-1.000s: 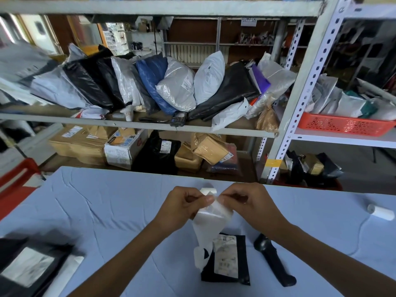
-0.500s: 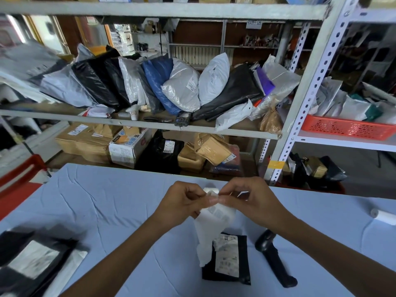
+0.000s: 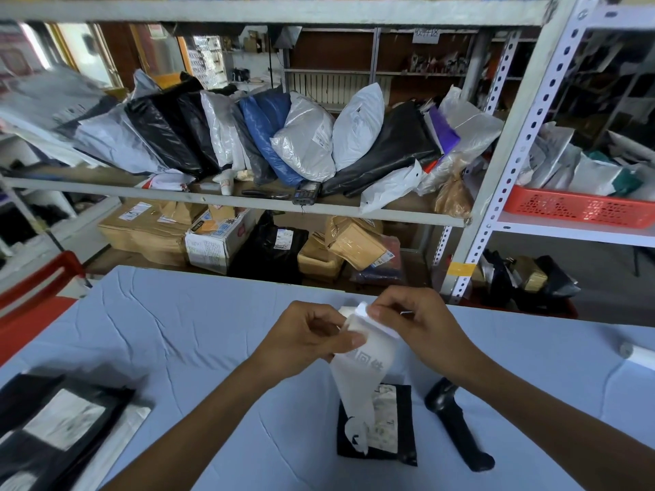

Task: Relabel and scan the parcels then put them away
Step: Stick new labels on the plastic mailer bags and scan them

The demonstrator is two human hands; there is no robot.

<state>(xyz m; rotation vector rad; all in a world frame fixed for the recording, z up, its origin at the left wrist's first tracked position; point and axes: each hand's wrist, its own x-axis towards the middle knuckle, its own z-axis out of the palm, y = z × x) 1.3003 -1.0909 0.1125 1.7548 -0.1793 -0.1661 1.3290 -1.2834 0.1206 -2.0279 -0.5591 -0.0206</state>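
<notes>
Lower centre of frame: the small flat black plastic parcel with a white printed label [image 3: 377, 425] is lying on the pale blue wrinkled table cloth [image 3: 177, 334], directly under my hands, so the fresh label can drop straight onto it. The black handheld barcode scanner [image 3: 457, 425] is lying just beside it to the right, within reach for the scan step, by my reading. Lower left: a larger black parcel with a white label [image 3: 53, 427] is waiting, blurred.

Mid frame: I am holding a long white strip of label backing paper [image 3: 361, 377], its tail curling down onto the small parcel. My left hand [image 3: 304, 340] is pinching the strip's upper edge, thumb over curled fingers. My right hand [image 3: 413, 322] is pinching the top corner, fingertips closed on it, apparently to peel sticker from backing. Both wrists are raised off the cloth, forearms converging.

Right edge: a white paper roll [image 3: 638, 354] is resting on the cloth.

Far: grey metal shelving [image 3: 269, 203] is carrying stacked poly bags.
</notes>
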